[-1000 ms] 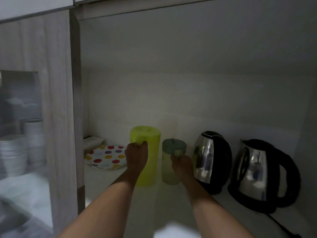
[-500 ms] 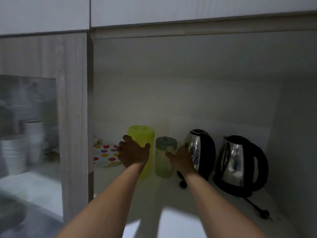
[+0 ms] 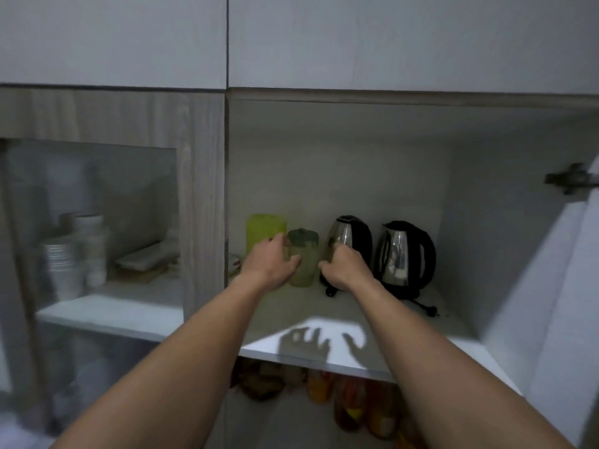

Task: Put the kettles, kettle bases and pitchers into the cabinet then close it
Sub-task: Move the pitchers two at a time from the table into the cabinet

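Note:
Inside the open cabinet, on the white shelf [image 3: 418, 348], stand a tall yellow-green pitcher [image 3: 264, 226], a small clear pitcher with a grey-green lid [image 3: 304, 254] and two steel-and-black kettles [image 3: 353, 233] [image 3: 405, 254] on black bases. My left hand [image 3: 269, 262] hovers in front of both pitchers, fingers apart, hiding the yellow one's lower part. My right hand [image 3: 343, 267] is loosely spread in front of the left kettle's base. Neither hand holds anything. The cabinet door [image 3: 551, 286] stands open at the right.
A black plug and cord [image 3: 431, 308] lie on the shelf beside the right kettle. A dotted plate [image 3: 234, 262] peeks out at the shelf's left end. Behind the glass door [image 3: 97, 196] on the left are stacked bowls [image 3: 64, 264]. Food packets [image 3: 353, 403] fill the shelf below.
Both hands have let go of the pitchers and drawn back toward me. The camera has pulled away, so more of the cabinet and its open door shows.

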`<state>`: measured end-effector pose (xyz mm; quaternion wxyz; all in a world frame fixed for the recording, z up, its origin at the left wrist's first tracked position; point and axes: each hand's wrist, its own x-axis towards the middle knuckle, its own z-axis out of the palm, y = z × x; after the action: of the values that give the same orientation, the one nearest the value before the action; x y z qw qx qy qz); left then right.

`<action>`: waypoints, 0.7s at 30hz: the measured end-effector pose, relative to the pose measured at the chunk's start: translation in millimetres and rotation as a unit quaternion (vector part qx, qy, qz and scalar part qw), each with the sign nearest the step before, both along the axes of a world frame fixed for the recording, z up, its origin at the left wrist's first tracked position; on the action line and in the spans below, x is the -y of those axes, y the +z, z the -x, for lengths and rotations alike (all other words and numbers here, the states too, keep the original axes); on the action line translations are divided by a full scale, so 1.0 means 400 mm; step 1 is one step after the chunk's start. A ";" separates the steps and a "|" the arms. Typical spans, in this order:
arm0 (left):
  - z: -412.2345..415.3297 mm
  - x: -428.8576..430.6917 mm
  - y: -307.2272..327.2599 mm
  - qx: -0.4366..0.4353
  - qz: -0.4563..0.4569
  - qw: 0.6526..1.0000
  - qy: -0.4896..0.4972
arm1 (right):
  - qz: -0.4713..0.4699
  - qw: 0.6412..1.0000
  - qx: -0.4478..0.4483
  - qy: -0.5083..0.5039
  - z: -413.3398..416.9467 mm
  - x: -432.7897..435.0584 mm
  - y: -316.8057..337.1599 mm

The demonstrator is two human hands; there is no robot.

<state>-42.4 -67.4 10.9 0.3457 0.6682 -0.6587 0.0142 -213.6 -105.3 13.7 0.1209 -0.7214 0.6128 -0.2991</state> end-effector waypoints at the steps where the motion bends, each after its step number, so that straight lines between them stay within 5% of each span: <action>1: -0.009 -0.039 0.001 0.010 0.001 1.000 -0.007 | 0.004 1.000 -0.004 0.002 -0.003 -0.040 -0.001; 10: -0.147 -0.412 -0.012 0.041 0.019 0.999 0.007 | 0.017 0.999 -0.046 0.015 -0.118 -0.382 -0.031; 21: -0.370 -0.830 -0.038 0.058 0.008 0.988 0.143 | 0.028 0.992 -0.055 0.114 -0.336 -0.666 -0.045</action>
<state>105.5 264.4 -4.3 0.3065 0.7505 -0.5756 0.1077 -79.3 161.1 -4.1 0.0999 -0.8049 0.5236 -0.2607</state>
